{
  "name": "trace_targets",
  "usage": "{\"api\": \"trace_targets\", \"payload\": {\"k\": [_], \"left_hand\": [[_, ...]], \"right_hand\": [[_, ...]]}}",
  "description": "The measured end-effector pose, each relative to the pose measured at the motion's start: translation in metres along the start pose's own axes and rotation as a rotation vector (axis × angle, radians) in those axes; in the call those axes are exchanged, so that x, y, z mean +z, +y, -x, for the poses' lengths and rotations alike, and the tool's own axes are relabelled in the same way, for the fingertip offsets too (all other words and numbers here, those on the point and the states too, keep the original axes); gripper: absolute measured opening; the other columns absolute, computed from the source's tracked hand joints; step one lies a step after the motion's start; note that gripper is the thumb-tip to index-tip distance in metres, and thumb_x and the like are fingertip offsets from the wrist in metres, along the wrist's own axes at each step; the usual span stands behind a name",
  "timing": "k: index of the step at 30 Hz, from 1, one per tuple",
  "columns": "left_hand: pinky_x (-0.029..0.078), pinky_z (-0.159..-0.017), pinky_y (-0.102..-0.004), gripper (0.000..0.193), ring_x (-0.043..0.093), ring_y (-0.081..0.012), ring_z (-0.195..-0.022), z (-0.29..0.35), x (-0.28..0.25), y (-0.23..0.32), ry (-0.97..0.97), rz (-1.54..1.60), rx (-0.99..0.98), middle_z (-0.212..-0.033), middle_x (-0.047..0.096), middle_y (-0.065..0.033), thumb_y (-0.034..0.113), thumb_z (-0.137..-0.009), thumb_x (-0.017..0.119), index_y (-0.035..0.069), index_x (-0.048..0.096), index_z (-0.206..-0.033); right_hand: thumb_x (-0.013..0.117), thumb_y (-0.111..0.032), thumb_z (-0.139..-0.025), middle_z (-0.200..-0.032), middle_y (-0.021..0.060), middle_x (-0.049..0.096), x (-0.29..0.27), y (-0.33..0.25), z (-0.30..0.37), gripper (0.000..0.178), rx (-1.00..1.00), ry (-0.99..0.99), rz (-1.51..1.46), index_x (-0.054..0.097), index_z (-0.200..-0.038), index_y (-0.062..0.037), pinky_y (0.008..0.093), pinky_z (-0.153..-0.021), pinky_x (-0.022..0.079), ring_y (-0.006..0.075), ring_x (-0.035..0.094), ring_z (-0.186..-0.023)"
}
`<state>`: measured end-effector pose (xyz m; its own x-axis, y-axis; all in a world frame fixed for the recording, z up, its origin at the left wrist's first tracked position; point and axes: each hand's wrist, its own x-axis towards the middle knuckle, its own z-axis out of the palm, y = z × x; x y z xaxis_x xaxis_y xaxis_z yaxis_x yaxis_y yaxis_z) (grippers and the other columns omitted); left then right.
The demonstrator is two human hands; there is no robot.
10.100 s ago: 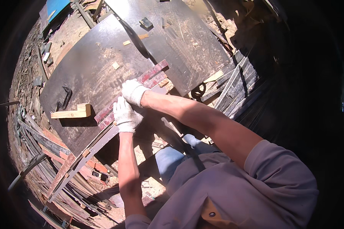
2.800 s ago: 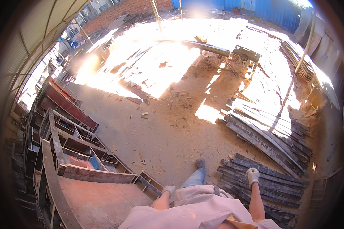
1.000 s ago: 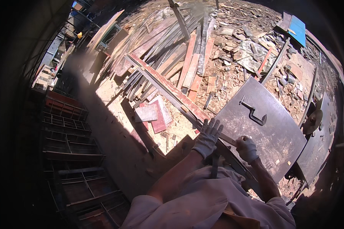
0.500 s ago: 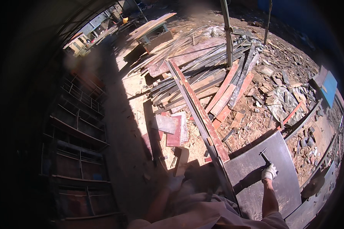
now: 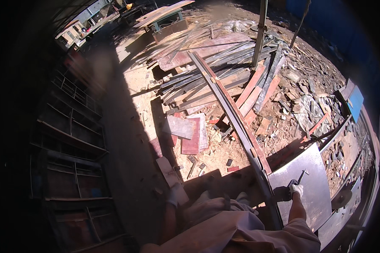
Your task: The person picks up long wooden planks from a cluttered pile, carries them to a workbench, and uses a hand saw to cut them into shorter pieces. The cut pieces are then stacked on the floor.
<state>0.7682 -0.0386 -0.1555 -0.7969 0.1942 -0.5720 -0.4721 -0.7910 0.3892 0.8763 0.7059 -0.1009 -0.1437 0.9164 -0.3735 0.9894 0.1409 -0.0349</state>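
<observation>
My right hand, in a white glove, is closed around the handle of a hammer. It is over a smooth grey panel on the right, where its shadow falls. In the shade to the left, my gloved left hand grips the near end of a narrow board. That board's far end reaches past the shadow's edge; my left fingers are dim and hard to make out. Between my hands, long timber rails run away from the panel's left edge.
Heaped planks and wood scraps cover the ground ahead and right. Red and grey board offcuts lie on sawdust. A post rises behind the rails. Dark framed panels line the left; a saw table stands far off.
My left hand has swung left, carrying the narrow board with it. The view has shifted. My right hand still holds the hammer, which has turned to point more to the right.
</observation>
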Motion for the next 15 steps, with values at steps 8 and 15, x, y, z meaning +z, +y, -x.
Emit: {"api": "trace_targets", "payload": {"k": [8,15], "left_hand": [[0.058,-0.076,-0.0370,0.024,0.071,-0.0247,-0.088,-0.025,0.007,0.048,0.245,-0.415,-0.040,-0.098,0.072,-0.0081,0.025,-0.097,0.072,0.006,0.072,-0.112],[0.057,-0.078,-0.0418,0.029,0.069,-0.0278,-0.088,-0.045,-0.018,0.026,0.029,-0.107,-0.062,-0.101,0.071,-0.0109,0.033,-0.098,0.068,0.008,0.069,-0.113]], "right_hand": [[0.057,-0.016,-0.095,-0.126,0.0258,0.068,0.032,-0.001,0.021,0.035,-0.088,-0.009,0.140,0.060,-0.128,-0.0021,0.0477,-0.098,0.056,0.0407,0.066,-0.119],[0.078,-0.018,-0.082,-0.121,0.0276,0.069,0.039,-0.016,0.032,0.065,0.034,0.010,0.074,0.041,-0.131,0.0029,0.0466,-0.093,0.060,0.0394,0.072,-0.110]]}}
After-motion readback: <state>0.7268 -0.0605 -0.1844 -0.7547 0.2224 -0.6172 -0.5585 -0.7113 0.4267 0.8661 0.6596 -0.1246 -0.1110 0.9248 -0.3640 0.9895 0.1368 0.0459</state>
